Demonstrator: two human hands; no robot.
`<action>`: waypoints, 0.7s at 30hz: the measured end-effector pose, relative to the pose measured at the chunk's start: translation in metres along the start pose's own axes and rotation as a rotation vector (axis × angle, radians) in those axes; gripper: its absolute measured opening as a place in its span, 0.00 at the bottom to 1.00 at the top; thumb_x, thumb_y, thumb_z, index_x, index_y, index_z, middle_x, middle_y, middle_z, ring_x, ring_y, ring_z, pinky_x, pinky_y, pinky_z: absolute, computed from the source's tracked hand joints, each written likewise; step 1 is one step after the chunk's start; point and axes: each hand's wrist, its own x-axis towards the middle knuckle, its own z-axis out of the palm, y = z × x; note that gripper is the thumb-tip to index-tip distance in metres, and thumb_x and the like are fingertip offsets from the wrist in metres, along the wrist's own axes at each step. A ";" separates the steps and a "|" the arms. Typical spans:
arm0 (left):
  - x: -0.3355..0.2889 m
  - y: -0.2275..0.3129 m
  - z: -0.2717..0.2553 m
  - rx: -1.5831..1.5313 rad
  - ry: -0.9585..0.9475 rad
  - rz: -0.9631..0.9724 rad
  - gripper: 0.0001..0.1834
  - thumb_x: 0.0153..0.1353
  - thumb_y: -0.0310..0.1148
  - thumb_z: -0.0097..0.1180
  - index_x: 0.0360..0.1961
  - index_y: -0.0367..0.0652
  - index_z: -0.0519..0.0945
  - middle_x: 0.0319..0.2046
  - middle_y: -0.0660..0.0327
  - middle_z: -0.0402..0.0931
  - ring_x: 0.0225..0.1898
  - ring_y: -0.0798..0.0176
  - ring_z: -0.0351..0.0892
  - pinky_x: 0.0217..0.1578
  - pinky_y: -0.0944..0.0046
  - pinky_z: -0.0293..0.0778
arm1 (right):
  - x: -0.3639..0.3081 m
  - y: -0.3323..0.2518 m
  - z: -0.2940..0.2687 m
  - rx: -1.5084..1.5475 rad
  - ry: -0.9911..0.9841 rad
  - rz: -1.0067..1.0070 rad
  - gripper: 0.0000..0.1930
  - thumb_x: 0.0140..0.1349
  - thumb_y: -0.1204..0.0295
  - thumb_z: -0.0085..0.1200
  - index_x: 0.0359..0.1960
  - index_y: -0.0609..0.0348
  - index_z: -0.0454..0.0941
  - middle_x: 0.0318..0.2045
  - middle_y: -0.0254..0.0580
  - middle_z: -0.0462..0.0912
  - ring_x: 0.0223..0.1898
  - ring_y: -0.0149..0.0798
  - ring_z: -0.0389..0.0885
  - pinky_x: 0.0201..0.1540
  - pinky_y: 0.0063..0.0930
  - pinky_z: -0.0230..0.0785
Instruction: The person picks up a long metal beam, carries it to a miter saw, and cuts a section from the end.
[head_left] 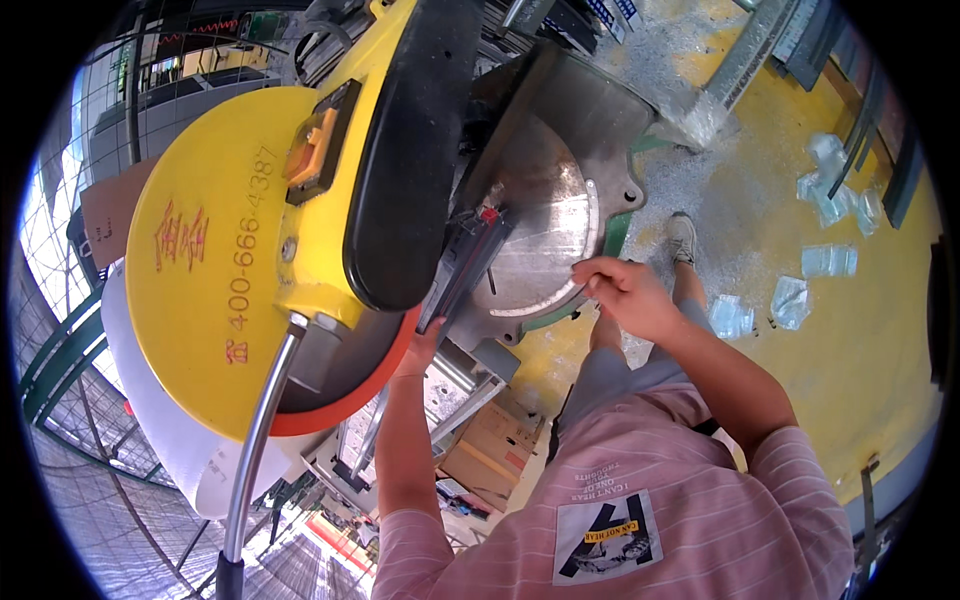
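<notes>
A dark metal profile (468, 258) lies slantwise at the round steel table (550, 235) of a yellow cut-off saw (215, 260). My left hand (420, 350) grips the profile's near end, close by the orange-red edge of the blade guard (395, 375). A small red part (489, 214) shows near the profile's far end. At the table's right-hand rim, beside its pale curved strip, is my right hand (637, 298). Its fingers are bent together in a pinch; whatever they may hold is too small to name. The profile hides part of the table.
A long steel handle (262, 430) reaches down from the saw, whose orange switch (312, 145) faces me. Clear plastic wrappings (828, 262) and several dark profiles (905, 170) lie on the yellow floor at right. Cardboard boxes (490, 450) stand below. A wire-mesh fence (60, 300) is at left.
</notes>
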 end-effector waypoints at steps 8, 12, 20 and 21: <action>-0.001 -0.025 0.030 0.096 0.094 -0.080 0.44 0.49 0.48 0.76 0.64 0.38 0.73 0.62 0.47 0.74 0.63 0.44 0.71 0.66 0.52 0.63 | 0.098 -0.127 -0.152 -0.887 0.496 -0.539 0.13 0.66 0.78 0.50 0.51 0.57 0.79 0.48 0.46 0.83 0.50 0.53 0.80 0.53 0.37 0.73; -0.015 -0.038 0.047 -0.041 0.145 -0.167 0.46 0.46 0.48 0.79 0.64 0.39 0.74 0.60 0.50 0.76 0.58 0.46 0.76 0.60 0.53 0.70 | 0.135 -0.113 -0.162 -1.058 0.461 -0.614 0.18 0.67 0.71 0.52 0.59 0.55 0.74 0.53 0.44 0.81 0.53 0.51 0.79 0.54 0.40 0.72; -0.027 -0.042 0.052 -0.037 0.262 -0.227 0.50 0.42 0.38 0.81 0.66 0.35 0.68 0.61 0.45 0.72 0.62 0.46 0.73 0.62 0.52 0.68 | 0.144 -0.107 -0.161 -1.276 0.236 -0.398 0.27 0.64 0.60 0.58 0.64 0.54 0.71 0.55 0.40 0.81 0.48 0.46 0.82 0.49 0.38 0.73; -0.037 -0.046 0.053 0.000 0.271 -0.281 0.52 0.41 0.37 0.81 0.67 0.35 0.67 0.62 0.45 0.71 0.63 0.46 0.72 0.63 0.52 0.67 | 0.147 -0.109 -0.161 -1.256 0.215 -0.407 0.28 0.64 0.60 0.59 0.64 0.54 0.71 0.55 0.40 0.81 0.48 0.45 0.82 0.48 0.38 0.73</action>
